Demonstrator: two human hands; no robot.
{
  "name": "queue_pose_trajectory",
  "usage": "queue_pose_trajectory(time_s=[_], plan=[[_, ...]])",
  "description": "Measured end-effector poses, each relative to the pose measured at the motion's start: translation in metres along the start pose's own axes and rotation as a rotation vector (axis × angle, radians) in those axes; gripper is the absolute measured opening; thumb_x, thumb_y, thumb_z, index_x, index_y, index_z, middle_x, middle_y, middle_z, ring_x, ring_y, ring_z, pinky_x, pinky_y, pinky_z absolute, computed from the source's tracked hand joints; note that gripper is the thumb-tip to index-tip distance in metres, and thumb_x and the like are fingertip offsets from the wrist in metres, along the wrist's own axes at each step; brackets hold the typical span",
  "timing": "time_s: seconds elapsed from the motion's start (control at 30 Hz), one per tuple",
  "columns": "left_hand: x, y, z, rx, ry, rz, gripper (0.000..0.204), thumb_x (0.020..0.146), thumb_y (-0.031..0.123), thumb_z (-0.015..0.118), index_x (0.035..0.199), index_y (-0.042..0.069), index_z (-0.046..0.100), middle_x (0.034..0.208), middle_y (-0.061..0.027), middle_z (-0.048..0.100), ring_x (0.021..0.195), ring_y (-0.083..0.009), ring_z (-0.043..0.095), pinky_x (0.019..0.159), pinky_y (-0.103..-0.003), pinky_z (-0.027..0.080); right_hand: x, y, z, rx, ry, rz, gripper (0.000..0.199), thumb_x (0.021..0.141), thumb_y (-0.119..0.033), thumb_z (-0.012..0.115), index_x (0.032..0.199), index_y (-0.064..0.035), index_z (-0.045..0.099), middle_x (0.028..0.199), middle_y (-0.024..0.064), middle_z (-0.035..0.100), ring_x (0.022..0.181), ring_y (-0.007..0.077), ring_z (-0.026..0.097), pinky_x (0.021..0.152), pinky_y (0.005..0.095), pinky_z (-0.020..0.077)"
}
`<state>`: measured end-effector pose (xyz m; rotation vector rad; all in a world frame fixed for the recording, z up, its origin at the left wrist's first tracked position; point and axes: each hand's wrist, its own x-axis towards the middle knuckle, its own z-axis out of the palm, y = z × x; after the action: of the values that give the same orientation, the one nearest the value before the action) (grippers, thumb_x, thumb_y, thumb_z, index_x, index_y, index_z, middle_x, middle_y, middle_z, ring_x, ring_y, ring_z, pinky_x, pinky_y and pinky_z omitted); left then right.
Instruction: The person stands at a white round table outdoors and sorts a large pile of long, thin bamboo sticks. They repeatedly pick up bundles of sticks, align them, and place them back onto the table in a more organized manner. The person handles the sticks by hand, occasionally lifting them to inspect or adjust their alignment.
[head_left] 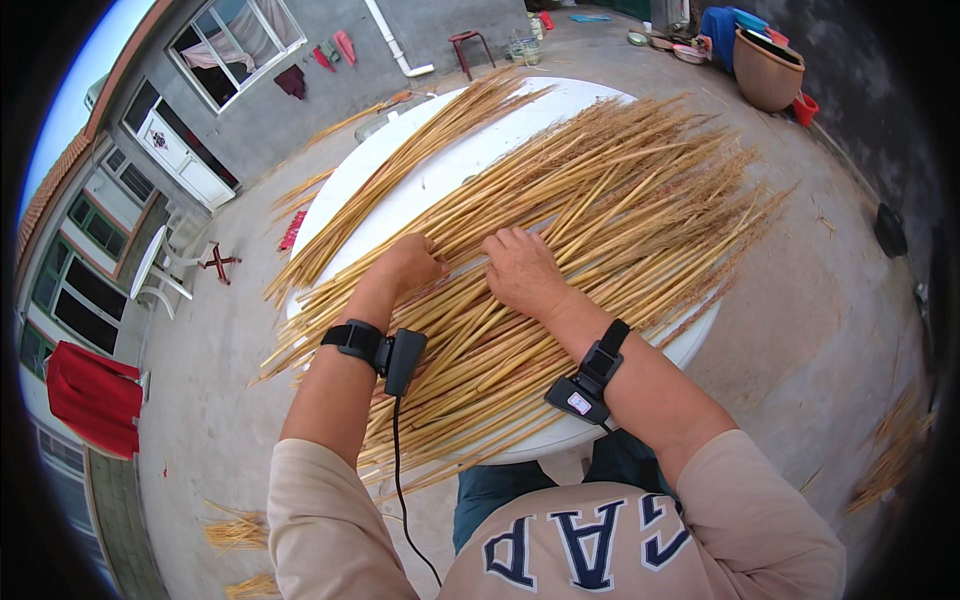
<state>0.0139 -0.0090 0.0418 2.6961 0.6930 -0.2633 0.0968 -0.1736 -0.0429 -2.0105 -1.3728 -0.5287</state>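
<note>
A wide spread of long tan sorghum-like stalks (480, 345) with feathery brown tips lies across a round white table (575, 95). My left hand (412, 262) is over the middle of the stalks, its fingers curled in and pinching at some of them. Just to its right, my right hand (525, 272) has bent fingers closed on stalks too; its fingertips are partly hidden. The two hands are a short gap apart. A narrower, separate bundle of stalks (400, 165) rests along the table's far left side, the white tabletop showing between it and the larger spread.
Black wrist straps with small boxes sit on both forearms; a cable (398, 470) hangs from the left one. More stalks (895, 450) lie on the concrete floor. A big clay pot (768, 72) stands far right, a white chair (155, 270) and a red stool (220, 262) at left.
</note>
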Motion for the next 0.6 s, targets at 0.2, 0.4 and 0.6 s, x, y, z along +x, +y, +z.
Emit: queue_pose_trajectory(time_s=[0.2,0.4,0.6], plan=[[0.006,-0.01,0.005,0.212,0.175,0.077,0.022,0.076,0.025,0.067,0.087,0.006,0.068,0.079,-0.0146,0.065,0.073,-0.0285,0.061,0.068,-0.039,0.047,-0.001,-0.003,0.0,-0.012,-0.01,-0.012,0.016,0.077,-0.013,0.057,0.091,-0.0043,0.06,0.087,0.0102,0.054,0.087,0.0268,0.052,0.077,0.0387,0.0408],[-0.036,0.008,-0.041,0.415,0.389,0.03,0.02,0.079,0.029,0.064,0.086,0.01,0.068,0.082,-0.0129,0.066,0.082,-0.0306,0.062,0.07,-0.042,0.049,-0.003,0.001,0.005,0.002,-0.033,-0.002,0.016,0.08,-0.016,0.056,0.087,-0.0046,0.064,0.091,0.0101,0.055,0.09,0.0273,0.052,0.081,0.0397,0.0408],[-0.112,-0.014,-0.134,0.579,0.564,-0.016,0.016,0.079,0.023,0.065,0.087,0.011,0.068,0.077,-0.0101,0.065,0.078,-0.0282,0.061,0.068,-0.04,0.047,-0.002,0.002,0.004,0.002,-0.122,0.061,0.021,0.084,-0.02,0.053,0.091,-0.0051,0.066,0.096,0.0112,0.057,0.099,0.0273,0.051,0.088,0.0415,0.0394]])
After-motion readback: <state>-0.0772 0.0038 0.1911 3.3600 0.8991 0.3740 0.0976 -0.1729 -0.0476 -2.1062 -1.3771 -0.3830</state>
